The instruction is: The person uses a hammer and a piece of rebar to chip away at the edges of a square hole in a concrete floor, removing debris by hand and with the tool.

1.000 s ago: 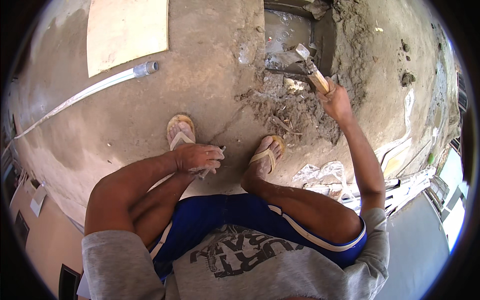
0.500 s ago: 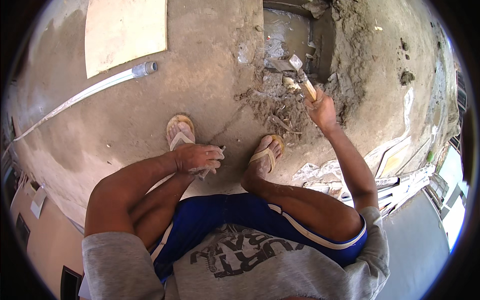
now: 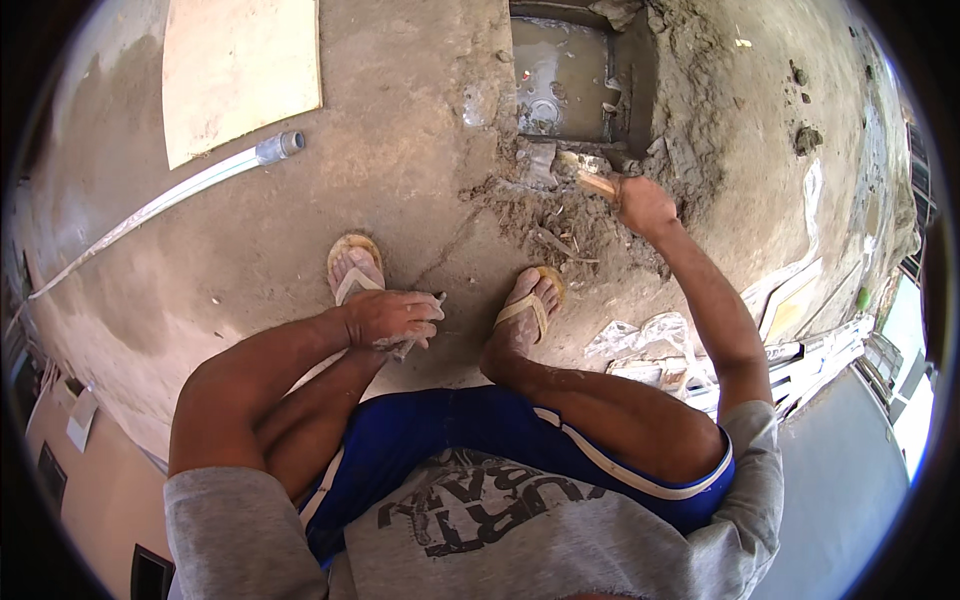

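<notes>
My right hand [image 3: 646, 206] is wrapped round the pale wooden handle of a hammer [image 3: 597, 184]. Its head is low against the broken near edge of a square pit [image 3: 633, 105] and is hard to make out among the muddy debris. Wet grey sludge [image 3: 568, 65] covers the pit's floor. Resting over my left leg, my left hand [image 3: 385, 318] is closed round a small grey, mud-smeared object [image 3: 402, 350]. Parts of that object stick out between and below the fingers; its kind is hidden.
Loose mud and rubble [image 3: 545, 215] lie along the pit's near side. My sandalled feet [image 3: 355, 265] are on the dirty concrete floor. At the left are a pale board [image 3: 240, 80] and a white pipe [image 3: 200, 175]. Crumpled plastic [image 3: 640, 335] and stacked strips [image 3: 825, 360] lie at right.
My right hand has swung the hammer down and slightly toward me, bringing its head from above the pit to the near edge. My left hand has stayed nearly still. The view has shifted slightly.
</notes>
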Available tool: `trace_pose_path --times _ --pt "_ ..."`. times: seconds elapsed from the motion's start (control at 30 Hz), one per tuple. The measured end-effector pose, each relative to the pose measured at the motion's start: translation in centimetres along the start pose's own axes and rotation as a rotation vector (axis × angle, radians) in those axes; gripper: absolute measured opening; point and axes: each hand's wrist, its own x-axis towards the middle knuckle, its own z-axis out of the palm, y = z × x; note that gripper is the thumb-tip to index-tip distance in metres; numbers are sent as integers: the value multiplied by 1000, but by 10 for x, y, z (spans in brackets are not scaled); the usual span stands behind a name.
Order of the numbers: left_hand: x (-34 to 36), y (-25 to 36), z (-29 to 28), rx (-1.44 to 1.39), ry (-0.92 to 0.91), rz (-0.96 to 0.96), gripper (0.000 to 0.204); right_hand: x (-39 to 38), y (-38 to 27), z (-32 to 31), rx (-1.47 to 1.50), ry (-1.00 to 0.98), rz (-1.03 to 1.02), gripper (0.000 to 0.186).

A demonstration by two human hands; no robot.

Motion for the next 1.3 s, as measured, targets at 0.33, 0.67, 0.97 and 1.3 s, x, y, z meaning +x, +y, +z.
trace_pose_path --times 0.33,0.67,0.97,1.3 --pt "-5 0 8 17 13 -15 28 30 12 -64 -84 33 6 26" --pt "0 -1 -2 -58 -26 -10 29 15 16 24 -114 -205 9 29" --pt "1 0 -5 -72 19 -44 28 -21 -8 0 676 654 217 26" --pt "5 0 -5 -60 28 -4 30 13 -19 0 -47 -203 22 22"
